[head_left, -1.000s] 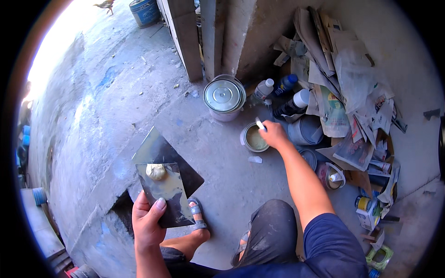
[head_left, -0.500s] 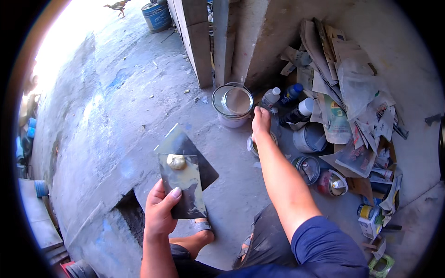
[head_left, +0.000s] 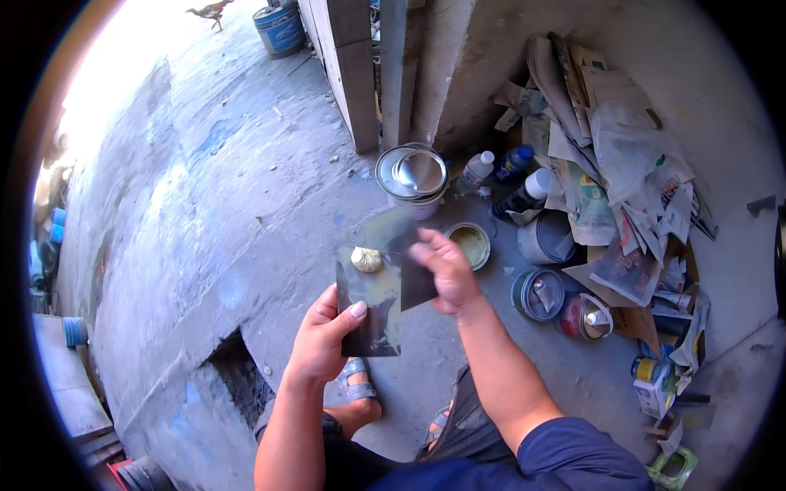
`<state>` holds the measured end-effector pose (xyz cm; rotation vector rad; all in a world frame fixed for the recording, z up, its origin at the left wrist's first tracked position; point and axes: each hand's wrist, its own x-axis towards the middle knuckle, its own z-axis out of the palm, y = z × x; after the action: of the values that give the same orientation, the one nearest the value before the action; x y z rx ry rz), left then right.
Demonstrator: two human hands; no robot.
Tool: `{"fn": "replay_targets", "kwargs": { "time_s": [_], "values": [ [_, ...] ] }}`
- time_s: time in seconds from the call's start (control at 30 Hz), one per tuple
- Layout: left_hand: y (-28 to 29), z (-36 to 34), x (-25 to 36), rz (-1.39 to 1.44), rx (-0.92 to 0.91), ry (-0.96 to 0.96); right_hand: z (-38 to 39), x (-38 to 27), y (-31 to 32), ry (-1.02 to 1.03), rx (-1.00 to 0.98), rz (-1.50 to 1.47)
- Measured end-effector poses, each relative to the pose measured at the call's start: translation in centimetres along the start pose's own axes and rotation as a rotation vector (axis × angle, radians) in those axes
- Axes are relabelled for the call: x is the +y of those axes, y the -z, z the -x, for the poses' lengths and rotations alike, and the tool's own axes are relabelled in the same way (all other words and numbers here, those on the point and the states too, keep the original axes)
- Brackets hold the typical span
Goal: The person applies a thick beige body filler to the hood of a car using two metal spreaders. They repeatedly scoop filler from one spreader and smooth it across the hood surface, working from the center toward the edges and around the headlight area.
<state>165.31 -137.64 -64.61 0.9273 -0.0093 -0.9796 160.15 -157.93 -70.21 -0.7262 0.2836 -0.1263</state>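
My left hand (head_left: 321,337) holds a dark rectangular putty spreader (head_left: 370,323), thumb on top, with a pale dollop of putty (head_left: 366,260) near its far edge and a smeared film below. My right hand (head_left: 446,272) is closed on a second dark spreader (head_left: 416,288), which lies partly behind the first. Its far corner is blurred. Just past my right hand is a round tin (head_left: 469,243) with a pale greenish face; whether that is a lid or contents I cannot tell. Farther off, a shiny round lid (head_left: 422,172) rests on a larger can (head_left: 413,206).
White-capped and blue-capped bottles (head_left: 514,162) stand right of the larger can. Several tins (head_left: 540,295) and a heap of paper and plastic (head_left: 622,180) line the right wall. A post (head_left: 352,90) rises ahead. A dark hole (head_left: 237,372) breaks the concrete floor at left.
My right hand has come back from the small tin and taken hold of the rear spreader, which my left hand held along with the front one. My left hand has moved right and slightly up.
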Motion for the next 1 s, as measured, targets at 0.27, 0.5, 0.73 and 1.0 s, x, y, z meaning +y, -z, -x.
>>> {"fn": "replay_targets", "kwargs": {
  "time_s": [0.27,0.5,0.73,1.0],
  "values": [
    [0.2,-1.9,-0.8,0.080,0.081,-0.121,8.2,-0.7,1.5,0.094,0.038,0.413],
    [-1.0,-2.1,-1.6,-0.032,-0.059,-0.080,8.3,1.2,0.9,0.167,0.086,0.591],
    [-0.7,-1.7,-1.1,-0.515,-0.160,0.040,7.7,-0.1,2.2,0.189,0.028,0.706],
    [-0.1,-1.3,-1.5,-1.203,-0.264,0.181,5.7,-1.5,3.6,0.292,0.078,0.649]
  ]
}}
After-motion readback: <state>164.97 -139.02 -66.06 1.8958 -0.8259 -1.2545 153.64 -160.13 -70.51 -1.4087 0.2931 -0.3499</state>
